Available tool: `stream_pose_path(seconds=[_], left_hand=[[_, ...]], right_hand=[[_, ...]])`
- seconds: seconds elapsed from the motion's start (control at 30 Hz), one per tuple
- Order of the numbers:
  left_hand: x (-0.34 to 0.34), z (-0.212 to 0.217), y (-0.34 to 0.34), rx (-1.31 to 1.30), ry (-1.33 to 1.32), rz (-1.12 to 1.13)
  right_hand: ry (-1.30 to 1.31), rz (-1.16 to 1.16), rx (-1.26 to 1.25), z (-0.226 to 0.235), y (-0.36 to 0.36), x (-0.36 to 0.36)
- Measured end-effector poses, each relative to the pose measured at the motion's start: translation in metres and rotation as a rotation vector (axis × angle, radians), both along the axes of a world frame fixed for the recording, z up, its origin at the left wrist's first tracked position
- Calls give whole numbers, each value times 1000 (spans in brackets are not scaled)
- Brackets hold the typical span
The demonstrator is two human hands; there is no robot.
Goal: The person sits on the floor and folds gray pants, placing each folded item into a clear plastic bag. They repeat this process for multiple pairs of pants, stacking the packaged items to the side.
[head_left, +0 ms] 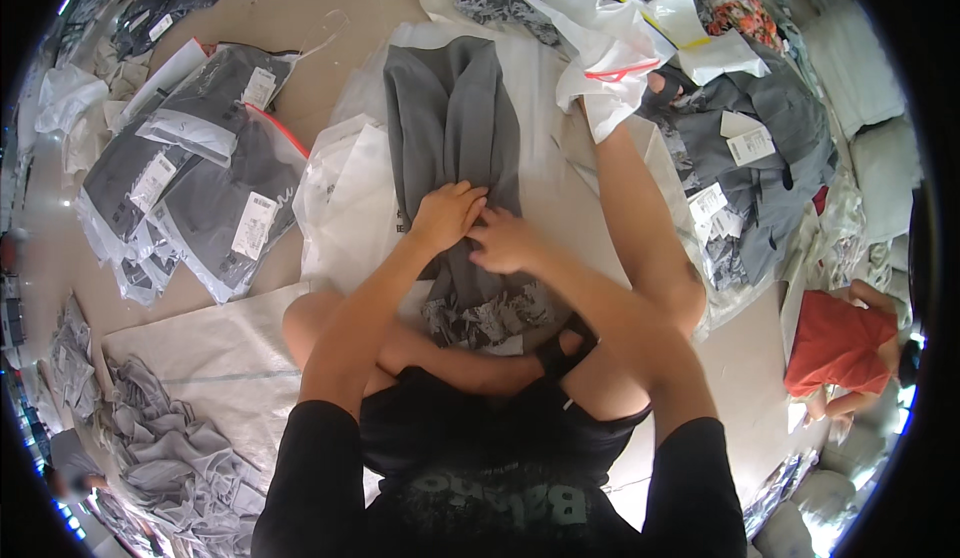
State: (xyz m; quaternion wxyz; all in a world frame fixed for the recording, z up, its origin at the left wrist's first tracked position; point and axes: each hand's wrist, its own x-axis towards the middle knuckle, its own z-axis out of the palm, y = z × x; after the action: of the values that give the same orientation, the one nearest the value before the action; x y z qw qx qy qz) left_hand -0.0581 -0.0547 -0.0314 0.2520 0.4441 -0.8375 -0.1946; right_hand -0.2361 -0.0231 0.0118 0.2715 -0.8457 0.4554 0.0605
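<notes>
A dark grey garment (445,98) lies folded lengthwise on white plastic in front of me. Its near end shows a grey-and-white leafy pattern (480,318). My left hand (448,216) is closed on the middle of the garment, fingers bent over the cloth. Touching it from the right, my right hand (503,242) has its fingers curled on the same fabric, the fingertips of both hands meeting. Parts of the cloth are hidden beneath the hands. Clear plastic bags (345,193) lie along the garment's left side.
Bagged grey garments with white tags (215,193) are piled at left. More tagged grey clothes (765,173) lie at right, with white plastic bags (610,43) above my outstretched leg. Loose grey cloth (175,448) is heaped at lower left. A person in a red top (835,343) is at far right.
</notes>
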Motion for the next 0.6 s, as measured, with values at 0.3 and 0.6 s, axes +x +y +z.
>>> stream_pose_path(seconds=[0.3,0.6], left_hand=[[-7,0,-1,-70,69,29],[0,-14,-15,-137,36,64]], right_hand=[[-765,-993,-195,-66,-271,-64],[-873,-646,513,55,-300,-16]])
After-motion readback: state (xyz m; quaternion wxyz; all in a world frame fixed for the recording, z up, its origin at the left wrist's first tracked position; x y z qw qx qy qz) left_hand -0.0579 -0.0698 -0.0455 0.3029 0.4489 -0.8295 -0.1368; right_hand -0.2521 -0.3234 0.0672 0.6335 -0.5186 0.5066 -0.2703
